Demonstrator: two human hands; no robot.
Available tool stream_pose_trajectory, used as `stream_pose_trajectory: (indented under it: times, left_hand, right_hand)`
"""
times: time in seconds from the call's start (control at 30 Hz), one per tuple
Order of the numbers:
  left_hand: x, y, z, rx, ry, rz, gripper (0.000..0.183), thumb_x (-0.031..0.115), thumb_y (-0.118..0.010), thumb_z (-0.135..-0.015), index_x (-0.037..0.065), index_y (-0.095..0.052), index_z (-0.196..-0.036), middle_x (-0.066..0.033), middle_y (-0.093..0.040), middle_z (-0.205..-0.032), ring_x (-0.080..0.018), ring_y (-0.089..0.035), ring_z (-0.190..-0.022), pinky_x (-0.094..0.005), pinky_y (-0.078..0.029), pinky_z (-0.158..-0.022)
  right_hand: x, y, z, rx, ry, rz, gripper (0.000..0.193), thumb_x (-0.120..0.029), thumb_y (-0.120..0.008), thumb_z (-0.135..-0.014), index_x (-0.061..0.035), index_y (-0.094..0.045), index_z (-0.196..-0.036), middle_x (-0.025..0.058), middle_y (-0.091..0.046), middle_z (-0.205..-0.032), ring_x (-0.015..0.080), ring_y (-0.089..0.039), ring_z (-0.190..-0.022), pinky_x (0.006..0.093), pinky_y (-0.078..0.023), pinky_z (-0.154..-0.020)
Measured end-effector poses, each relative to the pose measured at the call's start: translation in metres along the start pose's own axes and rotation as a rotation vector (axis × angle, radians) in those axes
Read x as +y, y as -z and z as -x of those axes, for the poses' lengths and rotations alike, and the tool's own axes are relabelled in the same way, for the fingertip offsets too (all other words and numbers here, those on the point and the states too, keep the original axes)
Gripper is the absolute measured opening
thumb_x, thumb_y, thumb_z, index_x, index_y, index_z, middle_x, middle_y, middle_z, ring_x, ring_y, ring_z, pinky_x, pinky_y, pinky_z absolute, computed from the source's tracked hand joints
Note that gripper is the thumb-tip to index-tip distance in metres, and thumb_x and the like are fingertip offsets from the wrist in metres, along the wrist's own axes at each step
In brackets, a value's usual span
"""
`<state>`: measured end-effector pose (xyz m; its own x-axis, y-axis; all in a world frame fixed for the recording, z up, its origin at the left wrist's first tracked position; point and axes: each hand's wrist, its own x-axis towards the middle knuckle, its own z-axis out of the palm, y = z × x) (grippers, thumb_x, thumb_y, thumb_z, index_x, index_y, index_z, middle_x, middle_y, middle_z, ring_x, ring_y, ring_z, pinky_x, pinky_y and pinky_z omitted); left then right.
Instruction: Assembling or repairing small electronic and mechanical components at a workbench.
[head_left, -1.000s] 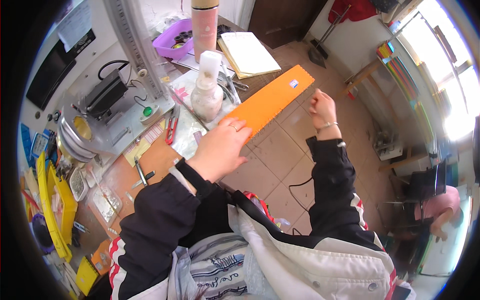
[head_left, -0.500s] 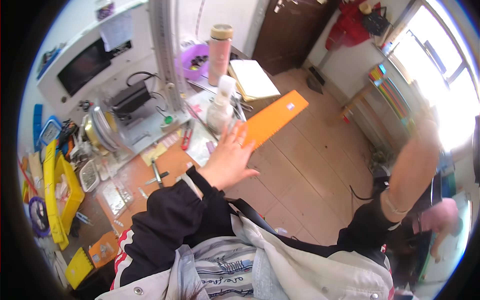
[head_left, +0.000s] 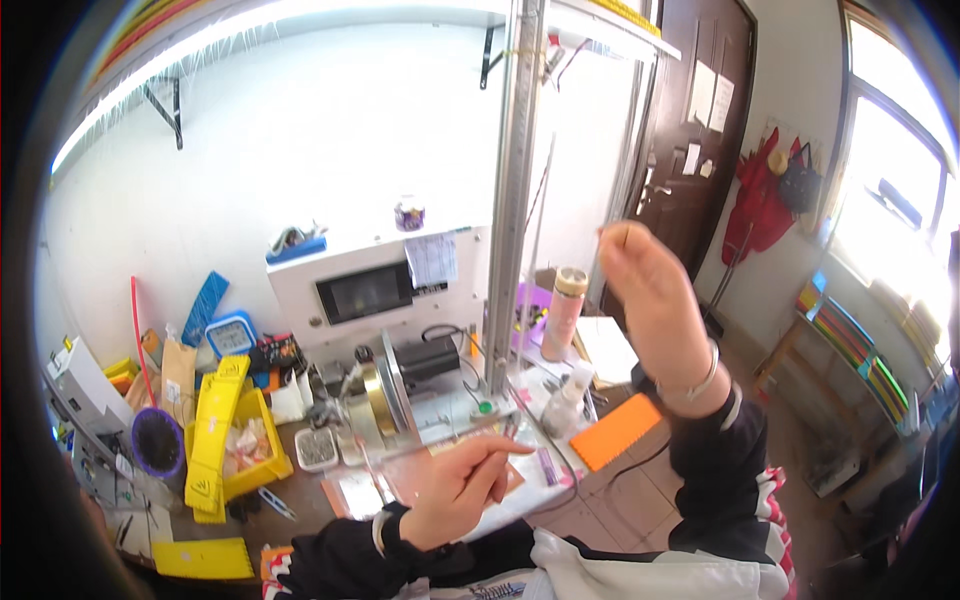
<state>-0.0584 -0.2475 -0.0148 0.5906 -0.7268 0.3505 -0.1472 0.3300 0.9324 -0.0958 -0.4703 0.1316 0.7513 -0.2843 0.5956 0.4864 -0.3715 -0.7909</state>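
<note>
Over the front of the desk, my left hand [head_left: 458, 490] has its index finger stretched to the right and its other fingers loosely curled; nothing shows in it. My right hand [head_left: 652, 300] is raised in front of the door side, fingertips drawn together in a pinch. Whatever those fingertips hold, if anything, is too small to make out. Below the right hand, an orange board with a toothed edge [head_left: 615, 432] juts past the desk's right side. Beside it stands a clear spray bottle [head_left: 568, 402] with a white top. A purple-labelled small item [head_left: 549, 467] lies near my left fingertip.
A white machine with a dark screen [head_left: 365, 293] and a metal upright post [head_left: 515, 200] stand behind. A pink flask [head_left: 563, 320] is at the back right. Left are a yellow bin [head_left: 270, 470], yellow toothed boards [head_left: 215, 440] and a tray of small parts [head_left: 318, 450].
The view has swung up and left toward the wall. My left hand has come off the orange board. My right hand has moved from the far right to above the desk's right side.
</note>
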Motion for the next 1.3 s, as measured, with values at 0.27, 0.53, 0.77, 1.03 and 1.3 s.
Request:
stream_pose_trajectory:
  times: [0.27,0.53,0.77,1.03,1.3]
  left_hand:
    - [-0.025,0.066,0.014,0.022,0.26,0.115,0.026,0.012,-0.043,-0.105,0.001,-0.065,-0.114,0.0014,-0.056,-0.068,-0.0035,-0.046,-0.058,-0.0193,-0.036,-0.053]
    - [-0.019,0.102,0.017,0.103,0.292,0.113,0.028,0.019,-0.045,-0.105,0.0,-0.065,-0.11,0.0008,-0.055,-0.066,-0.0035,-0.045,-0.055,-0.0191,-0.035,-0.051]
    - [-0.027,0.12,0.016,0.063,0.345,0.07,0.027,0.018,-0.048,-0.104,0.0,-0.067,-0.107,0.0019,-0.054,-0.066,-0.0035,-0.047,-0.056,-0.0188,-0.038,-0.053]
    - [-0.05,0.107,0.026,-0.189,0.403,-0.151,0.022,0.014,-0.051,-0.102,0.004,-0.069,-0.108,-0.0003,-0.058,-0.068,-0.0065,-0.053,-0.059,-0.0231,-0.042,-0.056]
    - [-0.081,0.088,0.031,-0.41,0.115,-0.595,0.017,0.009,-0.062,-0.089,0.009,-0.068,-0.104,-0.0108,-0.067,-0.079,-0.0284,-0.065,-0.07,-0.0357,-0.051,-0.064]
  right_hand:
    - [-0.027,0.005,-0.196,0.298,0.38,0.144,0.029,-0.023,-0.059,-0.098,0.0047,-0.066,-0.104,0.0016,-0.062,-0.088,0.0094,-0.05,-0.082,0.0247,-0.042,-0.079]
    - [-0.023,-0.01,-0.259,0.224,0.299,0.155,0.038,-0.025,-0.058,-0.098,0.0079,-0.063,-0.118,0.0151,-0.066,-0.114,0.0188,-0.056,-0.106,0.0315,-0.04,-0.097]
    - [-0.037,-0.013,-0.256,0.236,0.203,0.047,0.042,-0.026,-0.063,-0.097,0.0064,-0.062,-0.124,0.02,-0.056,-0.135,0.0245,-0.039,-0.134,0.0357,-0.019,-0.115]
    - [-0.033,-0.002,-0.219,0.455,0.308,0.135,0.036,-0.027,-0.066,-0.095,-0.0002,-0.066,-0.119,0.0102,-0.063,-0.122,0.0176,-0.055,-0.108,0.0309,-0.039,-0.097]
    - [0.064,-0.073,-0.01,0.063,-0.041,-0.242,0.03,-0.016,-0.054,-0.102,0.0044,-0.059,-0.123,0.0086,-0.068,-0.087,0.0025,-0.045,-0.05,0.016,-0.033,-0.046]
